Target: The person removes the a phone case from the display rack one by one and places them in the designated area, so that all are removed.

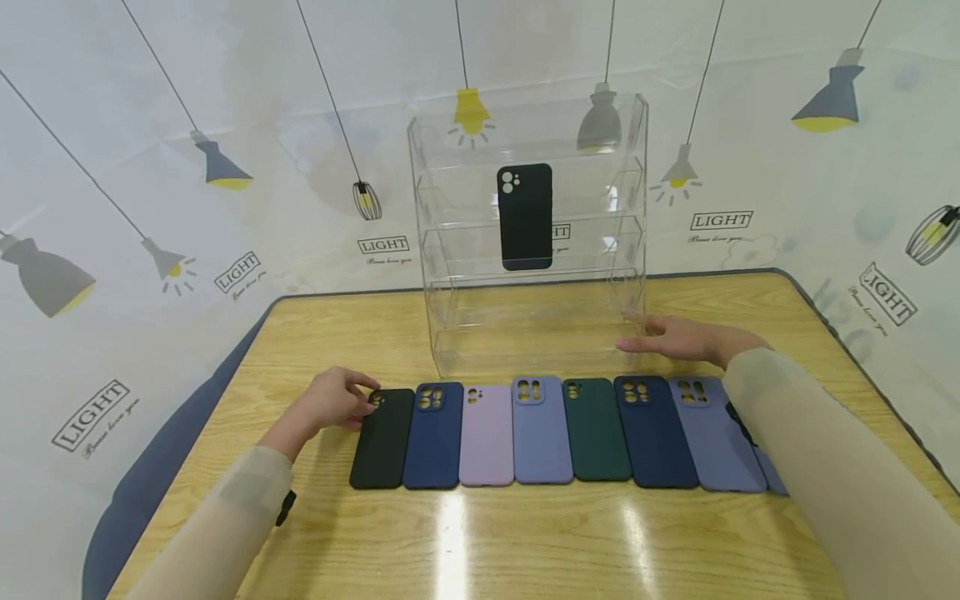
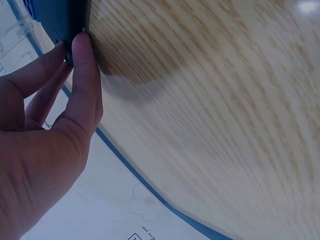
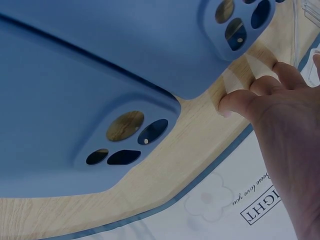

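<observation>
At the left end of a row of phone cases on the table, my left hand (image 1: 337, 398) pinches the top corner of a black phone case (image 1: 382, 442). In the left wrist view, thumb and fingers meet at the corner of this dark case (image 2: 62, 20). My right hand (image 1: 678, 337) is at the lower right side of a clear tiered display rack (image 1: 525, 346), fingers extended and holding nothing. Another black phone case (image 1: 526, 221) stands upright in the rack. In the right wrist view, two bluish cases (image 3: 45, 120) lie below the right hand (image 3: 280, 107).
Rightward from the black case lie a navy case (image 1: 433, 442), a pink case (image 1: 487, 442), a lavender case (image 1: 543, 442), a green case (image 1: 600, 437), another navy case (image 1: 657, 442) and more lavender ones (image 1: 723, 450). A lamp-printed cloth (image 1: 300, 233) surrounds the wooden table (image 1: 360, 550).
</observation>
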